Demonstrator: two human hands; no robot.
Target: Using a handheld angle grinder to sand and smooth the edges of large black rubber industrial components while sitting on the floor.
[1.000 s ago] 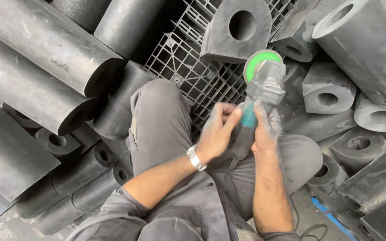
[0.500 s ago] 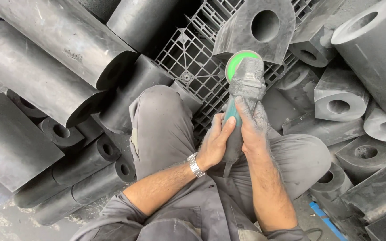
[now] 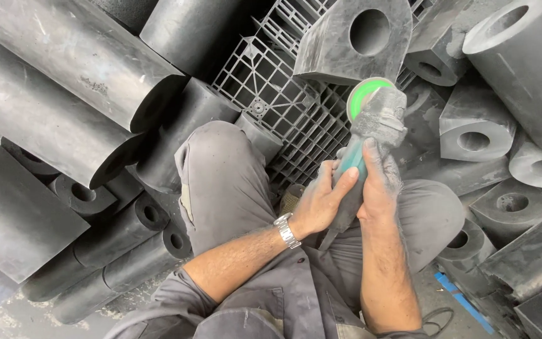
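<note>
I am crouched among black rubber parts, holding a dusty angle grinder [image 3: 374,122] with a green disc [image 3: 366,94] at its head. My left hand [image 3: 321,201] wraps the teal rear of its body, a metal watch on that wrist. My right hand [image 3: 379,182], grey with dust, grips the body just behind the head. The disc points up toward a black rubber block with a round hole [image 3: 356,37]; I cannot tell whether it touches the block.
Large black rubber cylinders [image 3: 64,94] are stacked at the left, with smaller hollow tubes [image 3: 127,232] below them. A black plastic pallet grid [image 3: 271,94] lies beyond my knees. More holed blocks [image 3: 478,129] crowd the right, and a blue strip [image 3: 462,301] lies on the floor.
Both hands stay on the grinder, which keeps pointing up at the holed block. The view has shifted, so the block sits closer above the green disc than a second ago.
</note>
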